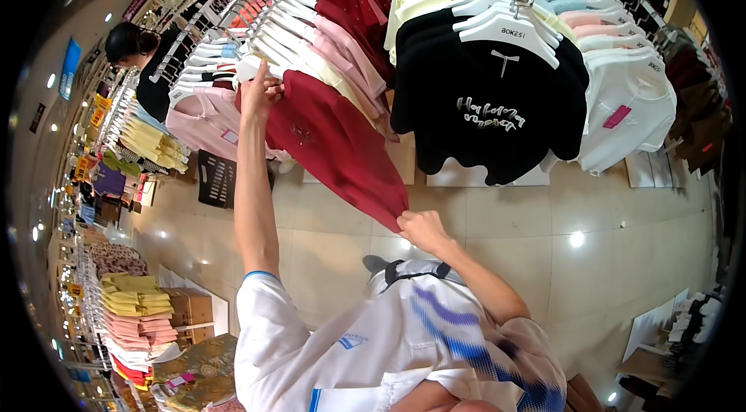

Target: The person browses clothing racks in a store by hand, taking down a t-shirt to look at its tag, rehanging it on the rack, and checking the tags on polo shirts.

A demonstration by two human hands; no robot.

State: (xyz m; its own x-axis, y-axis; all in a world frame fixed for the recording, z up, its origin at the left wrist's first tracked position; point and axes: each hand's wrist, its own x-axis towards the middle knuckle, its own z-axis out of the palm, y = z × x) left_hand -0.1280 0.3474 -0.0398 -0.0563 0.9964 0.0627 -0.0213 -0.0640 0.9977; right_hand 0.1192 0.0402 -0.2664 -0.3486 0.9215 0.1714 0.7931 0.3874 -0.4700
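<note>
A dark red shirt [338,140] is stretched slantwise between my two hands, with a small emblem on its front. At the upper end, my left hand [261,91] is closed at the shirt's collar, close against a white hanger [249,67]; exactly how the fingers meet the hanger is hard to see. My right hand [423,230] pinches the lower hem and pulls it out toward my body. Beside the red shirt on the left hangs a pink collared shirt [203,118]. To the right hangs a black shirt [489,101] with white lettering.
Racks of hanging shirts run ahead of me, with a white shirt [628,97] at the right. A dark basket [217,179] stands on the tiled floor [505,218]. Another person [151,62] is at the far left. Folded clothes [138,311] are stacked at the lower left.
</note>
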